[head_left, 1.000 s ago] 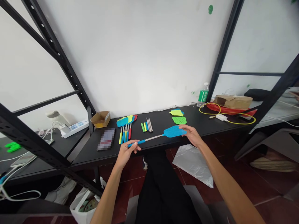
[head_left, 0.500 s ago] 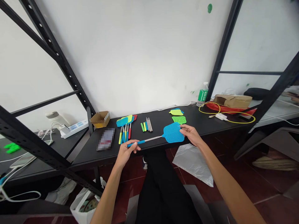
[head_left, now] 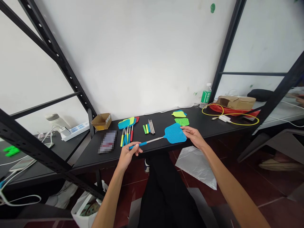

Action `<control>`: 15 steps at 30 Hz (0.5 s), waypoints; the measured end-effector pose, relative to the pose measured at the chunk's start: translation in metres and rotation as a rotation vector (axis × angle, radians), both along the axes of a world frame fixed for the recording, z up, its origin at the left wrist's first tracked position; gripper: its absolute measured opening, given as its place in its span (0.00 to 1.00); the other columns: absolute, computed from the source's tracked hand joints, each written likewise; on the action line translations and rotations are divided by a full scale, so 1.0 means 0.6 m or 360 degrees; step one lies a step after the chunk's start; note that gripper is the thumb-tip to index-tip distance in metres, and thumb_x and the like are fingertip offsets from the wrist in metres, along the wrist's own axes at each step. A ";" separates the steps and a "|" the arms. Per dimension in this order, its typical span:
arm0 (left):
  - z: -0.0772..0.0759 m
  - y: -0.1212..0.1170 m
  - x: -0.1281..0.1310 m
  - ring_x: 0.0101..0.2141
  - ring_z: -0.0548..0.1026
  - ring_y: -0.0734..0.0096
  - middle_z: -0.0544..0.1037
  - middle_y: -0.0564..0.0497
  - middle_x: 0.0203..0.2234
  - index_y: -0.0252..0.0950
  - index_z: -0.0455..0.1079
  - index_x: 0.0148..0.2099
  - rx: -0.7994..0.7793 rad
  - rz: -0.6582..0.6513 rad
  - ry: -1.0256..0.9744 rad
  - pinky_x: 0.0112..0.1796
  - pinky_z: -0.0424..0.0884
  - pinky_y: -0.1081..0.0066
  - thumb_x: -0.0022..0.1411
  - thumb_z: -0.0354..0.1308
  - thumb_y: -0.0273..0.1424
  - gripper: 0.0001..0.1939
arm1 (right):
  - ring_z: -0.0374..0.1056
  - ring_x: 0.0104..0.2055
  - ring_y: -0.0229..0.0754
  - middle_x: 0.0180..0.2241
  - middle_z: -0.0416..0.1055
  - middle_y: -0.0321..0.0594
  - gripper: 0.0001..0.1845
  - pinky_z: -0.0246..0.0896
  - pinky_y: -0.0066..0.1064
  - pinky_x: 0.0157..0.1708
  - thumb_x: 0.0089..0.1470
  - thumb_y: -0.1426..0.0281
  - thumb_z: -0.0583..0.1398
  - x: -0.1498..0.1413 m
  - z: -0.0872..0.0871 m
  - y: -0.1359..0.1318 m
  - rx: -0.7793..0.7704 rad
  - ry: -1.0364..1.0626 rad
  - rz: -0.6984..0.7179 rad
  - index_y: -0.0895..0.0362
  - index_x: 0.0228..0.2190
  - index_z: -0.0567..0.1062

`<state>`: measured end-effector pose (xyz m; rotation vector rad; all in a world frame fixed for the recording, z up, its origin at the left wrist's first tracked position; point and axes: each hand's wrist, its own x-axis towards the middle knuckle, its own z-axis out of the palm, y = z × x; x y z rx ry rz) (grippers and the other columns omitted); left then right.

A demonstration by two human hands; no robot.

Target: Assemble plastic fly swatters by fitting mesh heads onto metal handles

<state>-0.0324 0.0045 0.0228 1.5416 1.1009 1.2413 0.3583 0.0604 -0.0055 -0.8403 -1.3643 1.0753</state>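
Observation:
A blue fly swatter (head_left: 175, 133) with a perforated head and a metal shaft is held level over the front of the black table. My left hand (head_left: 130, 152) is closed around its blue handle. At the right edge of the head are the bent fingers of my right hand (head_left: 193, 136), partly hidden behind it. Several assembled swatters (head_left: 127, 131) lie left of centre, their heads overlapping. Loose green, yellow and blue handle sleeves (head_left: 146, 129) and thin metal rods (head_left: 152, 126) lie in the middle. Behind my right hand are a green swatter head (head_left: 182, 121) and a yellow one (head_left: 179, 114).
An open cardboard box (head_left: 101, 121) and a blurred flat packet (head_left: 107, 142) occupy the table's left end. A bottle (head_left: 205, 96), yellow cable (head_left: 244, 123) and torn carton (head_left: 237, 103) are at the right. Black metal posts (head_left: 228, 50) flank the table. A silvery bag (head_left: 197, 167) lies below.
The swatter head has shifted slightly left and up. My right thumb, earlier in front of its edge, no longer shows there. My left hand keeps its hold.

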 end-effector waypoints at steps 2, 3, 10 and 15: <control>0.000 0.000 0.000 0.23 0.71 0.71 0.81 0.46 0.26 0.32 0.77 0.45 0.0001 0.0003 -0.0001 0.29 0.70 0.69 0.63 0.62 0.45 0.20 | 0.70 0.35 0.44 0.38 0.78 0.43 0.21 0.62 0.33 0.32 0.50 0.57 0.69 0.001 -0.004 0.004 -0.0001 -0.0006 -0.0025 0.51 0.46 0.81; 0.001 0.000 0.001 0.23 0.71 0.71 0.81 0.46 0.26 0.32 0.77 0.45 0.0000 0.0001 -0.0001 0.29 0.70 0.69 0.63 0.61 0.45 0.20 | 0.71 0.37 0.45 0.39 0.79 0.43 0.21 0.62 0.33 0.33 0.50 0.57 0.69 0.002 -0.006 0.006 0.0002 -0.0007 -0.0037 0.51 0.45 0.82; 0.006 -0.004 0.002 0.23 0.71 0.71 0.81 0.46 0.26 0.32 0.77 0.45 -0.0006 -0.0002 -0.0013 0.29 0.70 0.70 0.63 0.62 0.45 0.20 | 0.70 0.40 0.45 0.44 0.78 0.43 0.16 0.61 0.32 0.31 0.49 0.60 0.69 0.000 -0.009 0.009 0.0052 -0.0028 -0.0105 0.51 0.40 0.83; 0.005 -0.002 0.001 0.23 0.71 0.70 0.81 0.45 0.26 0.31 0.77 0.45 0.0004 -0.0006 0.0019 0.29 0.70 0.69 0.63 0.61 0.46 0.21 | 0.69 0.45 0.48 0.50 0.75 0.44 0.14 0.61 0.32 0.31 0.47 0.60 0.69 -0.002 -0.002 0.003 0.0138 -0.0046 -0.0094 0.50 0.37 0.84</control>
